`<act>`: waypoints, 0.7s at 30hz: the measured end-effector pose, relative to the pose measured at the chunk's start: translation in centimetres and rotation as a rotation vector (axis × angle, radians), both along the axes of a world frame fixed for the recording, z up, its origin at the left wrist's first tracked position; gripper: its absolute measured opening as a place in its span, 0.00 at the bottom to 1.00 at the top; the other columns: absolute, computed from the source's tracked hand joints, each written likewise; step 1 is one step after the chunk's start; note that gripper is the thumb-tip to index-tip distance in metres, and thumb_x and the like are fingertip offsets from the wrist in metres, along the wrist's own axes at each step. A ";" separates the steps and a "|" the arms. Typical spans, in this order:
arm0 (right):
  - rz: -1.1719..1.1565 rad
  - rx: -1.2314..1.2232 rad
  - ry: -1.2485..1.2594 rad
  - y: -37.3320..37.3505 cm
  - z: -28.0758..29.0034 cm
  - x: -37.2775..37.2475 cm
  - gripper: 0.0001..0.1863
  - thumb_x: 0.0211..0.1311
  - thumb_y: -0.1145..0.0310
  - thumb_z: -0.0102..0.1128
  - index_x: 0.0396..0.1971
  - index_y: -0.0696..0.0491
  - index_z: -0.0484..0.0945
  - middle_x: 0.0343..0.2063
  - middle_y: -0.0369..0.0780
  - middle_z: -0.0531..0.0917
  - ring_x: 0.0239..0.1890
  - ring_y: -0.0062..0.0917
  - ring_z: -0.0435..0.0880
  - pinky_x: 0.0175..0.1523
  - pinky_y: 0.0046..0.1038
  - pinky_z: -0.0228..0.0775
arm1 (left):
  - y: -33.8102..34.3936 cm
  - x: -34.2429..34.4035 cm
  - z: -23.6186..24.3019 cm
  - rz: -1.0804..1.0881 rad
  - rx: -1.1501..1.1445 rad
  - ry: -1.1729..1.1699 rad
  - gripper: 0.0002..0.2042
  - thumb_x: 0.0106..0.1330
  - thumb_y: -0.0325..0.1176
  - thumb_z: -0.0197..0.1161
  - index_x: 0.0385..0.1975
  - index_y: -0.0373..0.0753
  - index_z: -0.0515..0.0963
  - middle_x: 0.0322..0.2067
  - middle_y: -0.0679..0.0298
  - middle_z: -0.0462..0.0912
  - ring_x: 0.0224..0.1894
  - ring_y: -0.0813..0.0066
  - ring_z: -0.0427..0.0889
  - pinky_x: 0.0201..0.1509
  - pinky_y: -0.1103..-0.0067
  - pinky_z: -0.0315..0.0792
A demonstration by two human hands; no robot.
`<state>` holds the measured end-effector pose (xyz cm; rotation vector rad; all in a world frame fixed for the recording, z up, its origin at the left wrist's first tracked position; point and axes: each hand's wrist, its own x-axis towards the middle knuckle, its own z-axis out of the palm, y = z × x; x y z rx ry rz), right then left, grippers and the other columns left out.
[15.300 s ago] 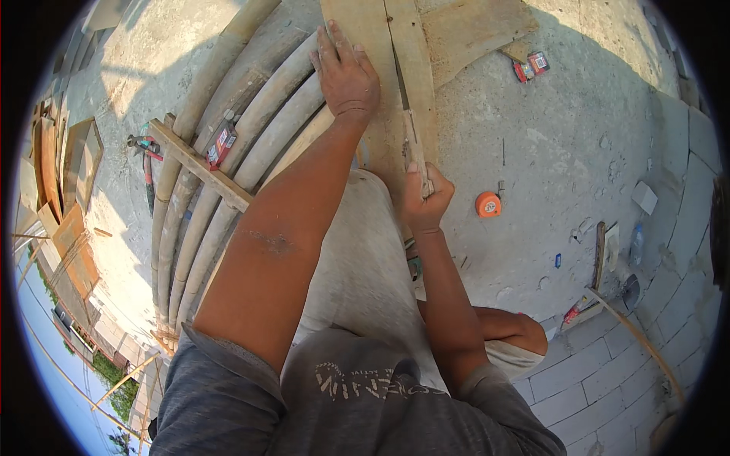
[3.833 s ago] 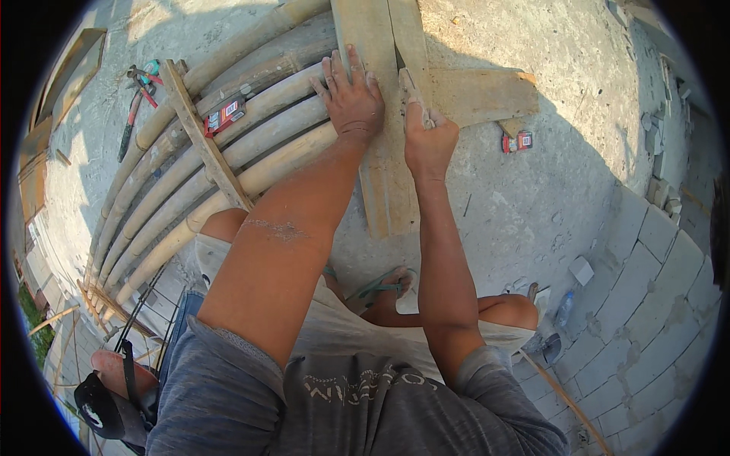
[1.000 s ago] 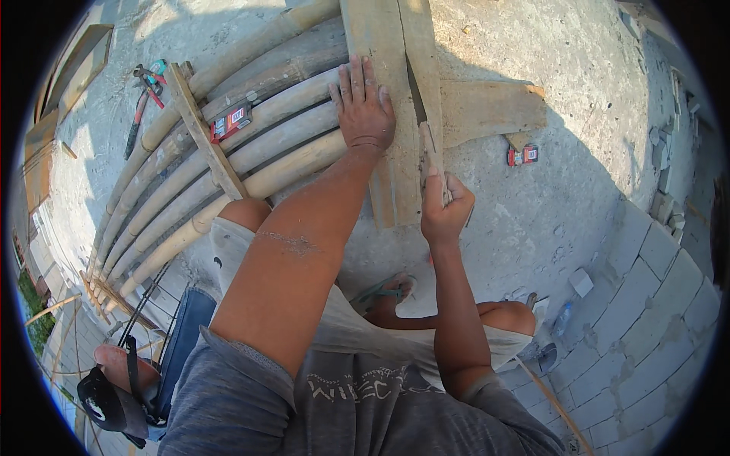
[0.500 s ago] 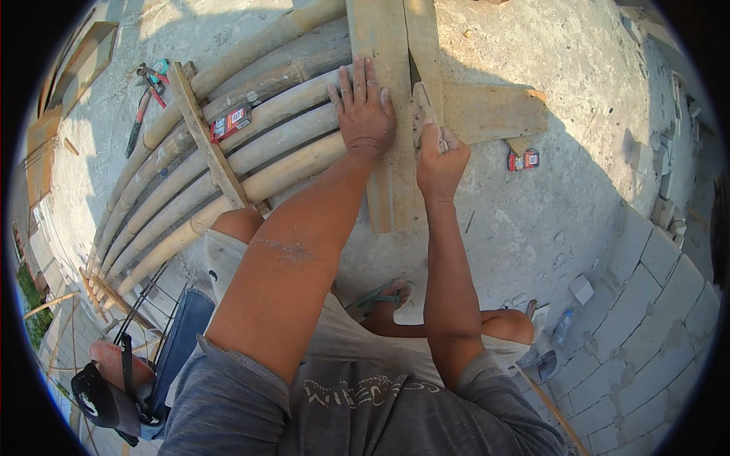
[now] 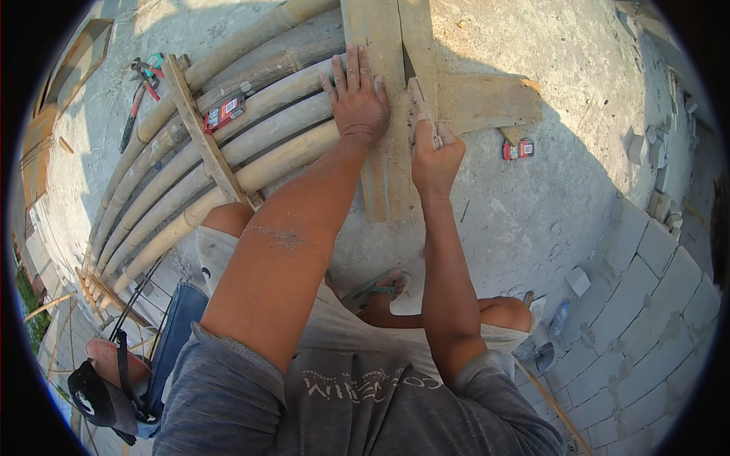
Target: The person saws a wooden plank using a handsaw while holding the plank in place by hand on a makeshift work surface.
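My left hand (image 5: 361,110) lies flat with its fingers spread, pressing on the left edge of a long wooden board (image 5: 378,45). The board rests across the ends of several bamboo poles (image 5: 293,110). My right hand (image 5: 438,163) is wrapped round the pale wooden handle (image 5: 419,99) of what looks like a hand saw, held at the board's right edge. Its blade is hidden from view. A second board (image 5: 418,34) runs alongside the first, with a narrow dark gap between them. A shorter board (image 5: 487,101) sticks out to the right beneath them.
A wooden strip (image 5: 204,135) crosses the poles, with a red pack (image 5: 224,114) beside it. Another red pack (image 5: 518,150) lies on the concrete at right. Red-handled pincers (image 5: 147,78) lie at upper left. A pale block wall (image 5: 635,296) stands at right.
The whole view has shifted slightly, so boards and poles sit a little higher and further left. Both hands keep their places on the board and the handle.
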<state>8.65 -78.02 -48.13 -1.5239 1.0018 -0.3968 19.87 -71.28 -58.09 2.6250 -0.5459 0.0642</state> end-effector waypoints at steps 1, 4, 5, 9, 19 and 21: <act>-0.004 0.019 0.024 0.9 1.0 -2.9 0.21 0.70 0.68 0.63 0.17 0.59 0.70 0.15 0.27 0.66 0.21 0.11 0.61 0.24 0.24 0.52 | 0.4 -0.1 -0.1 0.000 0.003 0.007 0.32 0.78 0.44 0.45 0.79 0.43 0.51 0.80 0.60 0.49 0.80 0.50 0.47 0.80 0.47 0.40; 0.049 0.042 0.066 3.6 6.3 -13.2 0.21 0.72 0.66 0.62 0.18 0.59 0.70 0.15 0.27 0.66 0.20 0.11 0.61 0.24 0.24 0.51 | 0.9 0.0 0.0 -0.001 0.016 -0.008 0.32 0.78 0.44 0.45 0.79 0.42 0.52 0.79 0.59 0.50 0.79 0.48 0.49 0.79 0.46 0.41; 0.047 0.038 0.065 3.6 5.9 -13.1 0.21 0.72 0.66 0.62 0.18 0.59 0.70 0.15 0.27 0.66 0.20 0.11 0.61 0.24 0.24 0.51 | 0.7 0.0 0.1 -0.003 0.016 -0.011 0.31 0.78 0.44 0.45 0.79 0.42 0.52 0.79 0.59 0.50 0.79 0.48 0.49 0.79 0.46 0.41; 0.089 -0.204 -0.006 0.5 0.3 -4.7 0.22 0.73 0.66 0.60 0.17 0.56 0.71 0.14 0.28 0.71 0.17 0.10 0.64 0.22 0.22 0.53 | -0.8 -0.3 0.2 -0.008 -0.001 0.066 0.32 0.78 0.45 0.43 0.80 0.46 0.49 0.81 0.64 0.44 0.81 0.52 0.44 0.81 0.48 0.32; 0.065 -0.005 0.056 5.1 6.1 -14.9 0.20 0.68 0.75 0.61 0.16 0.56 0.64 0.14 0.30 0.67 0.22 0.10 0.62 0.25 0.22 0.52 | 0.6 0.0 -0.1 -0.012 0.015 -0.016 0.31 0.78 0.44 0.44 0.79 0.41 0.52 0.79 0.58 0.49 0.79 0.47 0.48 0.79 0.44 0.39; 0.099 -0.136 0.072 3.0 2.7 -10.2 0.22 0.68 0.73 0.62 0.15 0.56 0.63 0.14 0.30 0.67 0.23 0.10 0.63 0.25 0.23 0.52 | -0.5 -0.3 -0.2 -0.008 -0.004 -0.012 0.31 0.78 0.44 0.43 0.79 0.41 0.51 0.80 0.59 0.48 0.79 0.48 0.48 0.79 0.44 0.39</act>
